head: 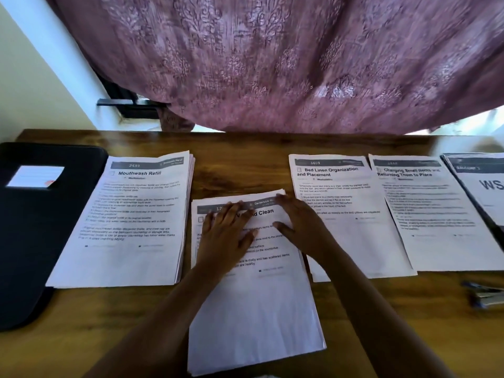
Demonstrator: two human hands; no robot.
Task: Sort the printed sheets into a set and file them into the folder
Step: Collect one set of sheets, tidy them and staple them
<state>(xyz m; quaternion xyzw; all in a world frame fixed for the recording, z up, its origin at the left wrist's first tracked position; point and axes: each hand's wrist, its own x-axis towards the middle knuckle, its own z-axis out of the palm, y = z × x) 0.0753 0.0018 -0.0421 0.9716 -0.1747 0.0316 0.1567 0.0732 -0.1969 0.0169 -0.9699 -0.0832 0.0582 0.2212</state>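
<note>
A stack of printed sheets lies in front of me at the middle of the wooden desk. My left hand lies flat on its upper half, fingers straight. My right hand rests beside it with fingers spread on the stack's top right part. A "Mouthwash Refill" stack lies to the left. On the right lie a "Bed Linen Organization" sheet and a "Charging Small Items" sheet. A closed black folder with a white label lies at the far left.
Another stack with a "WS" cover sheet reaches past the right edge. A stapler, blurred, sits at the desk's right near edge. A mauve patterned curtain hangs behind the desk. A white wall stands at the left.
</note>
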